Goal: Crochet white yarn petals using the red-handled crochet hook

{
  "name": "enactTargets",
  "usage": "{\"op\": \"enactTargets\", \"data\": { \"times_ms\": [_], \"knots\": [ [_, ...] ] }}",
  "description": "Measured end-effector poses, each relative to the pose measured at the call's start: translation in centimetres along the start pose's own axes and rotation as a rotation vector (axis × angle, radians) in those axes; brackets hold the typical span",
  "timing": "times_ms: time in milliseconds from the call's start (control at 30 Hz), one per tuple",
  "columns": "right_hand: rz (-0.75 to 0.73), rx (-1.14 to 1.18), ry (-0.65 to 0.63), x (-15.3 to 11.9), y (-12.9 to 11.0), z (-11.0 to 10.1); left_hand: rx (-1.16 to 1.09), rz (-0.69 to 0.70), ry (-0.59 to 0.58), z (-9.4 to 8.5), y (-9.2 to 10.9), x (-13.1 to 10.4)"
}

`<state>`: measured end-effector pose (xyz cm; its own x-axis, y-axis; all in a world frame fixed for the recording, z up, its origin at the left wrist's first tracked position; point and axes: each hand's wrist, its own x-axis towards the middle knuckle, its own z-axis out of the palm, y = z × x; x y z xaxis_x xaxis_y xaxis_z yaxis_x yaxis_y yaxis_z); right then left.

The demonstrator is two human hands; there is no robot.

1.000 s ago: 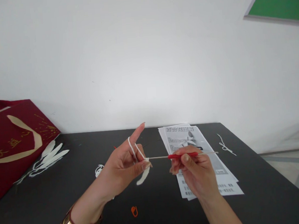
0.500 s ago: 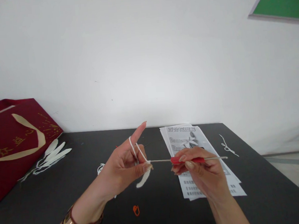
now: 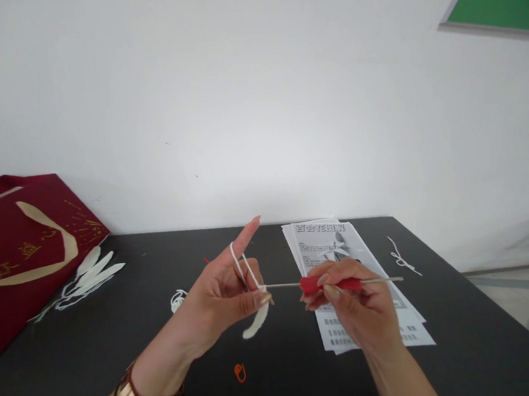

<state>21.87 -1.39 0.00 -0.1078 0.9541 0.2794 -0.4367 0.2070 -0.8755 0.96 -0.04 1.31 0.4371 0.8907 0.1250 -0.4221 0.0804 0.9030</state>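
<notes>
My left hand (image 3: 228,286) pinches a small white crochet piece (image 3: 256,322) between thumb and fingers, and its curved end hangs below the thumb. White yarn (image 3: 237,260) loops over the raised left index finger and runs down to the work. My right hand (image 3: 350,295) grips the red handle of a crochet hook (image 3: 330,284). The hook's thin metal shaft points left and meets the crochet piece at the left fingertips, where its tip is hidden. Behind the left wrist, a small bundle of white yarn (image 3: 178,300) lies on the table.
Printed sheets (image 3: 375,329) lie under my right hand on the dark table (image 3: 279,380). An orange stitch marker (image 3: 240,372) is near the front. White crocheted petals (image 3: 94,273) rest beside a dark red bag (image 3: 16,242) at left. A yarn scrap (image 3: 404,260) lies at right.
The hands stay nearly in place. The crochet piece hangs slightly lower below the left thumb, and the hook has shifted a touch to the left.
</notes>
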Motion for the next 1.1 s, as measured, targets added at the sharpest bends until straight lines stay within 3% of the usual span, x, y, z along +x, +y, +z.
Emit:
{"op": "enactTargets", "data": {
  "times_ms": [267, 400, 833, 1100],
  "knots": [
    [0.092, 0.058, 0.095, 0.4, 0.4, 0.8, 0.013, 0.062, 0.026, 0.5, -0.1, 0.0],
    [0.063, 0.055, 0.141, 0.4, 0.8, 1.0, 0.053, 0.087, 0.053, 0.7, -0.2, 0.0],
    [0.188, 0.185, 0.182, 0.6, 2.2, 1.2, 0.106, 0.134, 0.047, 0.5, -1.4, 0.4],
    [0.134, 0.172, 0.143, 0.7, 1.6, 0.9, 0.064, 0.097, 0.068, 0.5, -0.7, 0.2]
  ]
}}
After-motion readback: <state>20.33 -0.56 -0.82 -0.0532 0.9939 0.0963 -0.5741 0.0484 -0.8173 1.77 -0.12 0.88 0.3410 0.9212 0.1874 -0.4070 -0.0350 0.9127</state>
